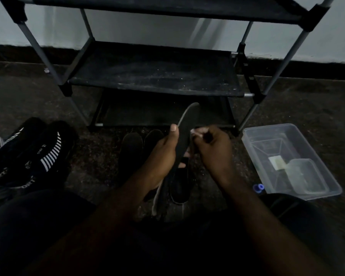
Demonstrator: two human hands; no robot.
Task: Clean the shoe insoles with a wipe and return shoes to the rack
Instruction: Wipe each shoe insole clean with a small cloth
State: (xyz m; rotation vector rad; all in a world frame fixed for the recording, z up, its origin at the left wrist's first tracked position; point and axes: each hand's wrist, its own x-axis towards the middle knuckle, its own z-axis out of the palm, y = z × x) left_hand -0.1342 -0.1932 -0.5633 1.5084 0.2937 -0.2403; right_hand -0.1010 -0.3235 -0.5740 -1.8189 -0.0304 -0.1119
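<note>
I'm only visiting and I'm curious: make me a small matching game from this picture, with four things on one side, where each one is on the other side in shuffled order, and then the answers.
Things
1. insole
2. wipe
3. clear plastic tub
4. striped sneakers

Places
A. on the floor at the person's left
B. held up in the left hand
C. on the floor to the right of the rack
D. pinched in the right hand, against the insole

Pairs: 1-B, 2-D, 3-C, 4-A
</note>
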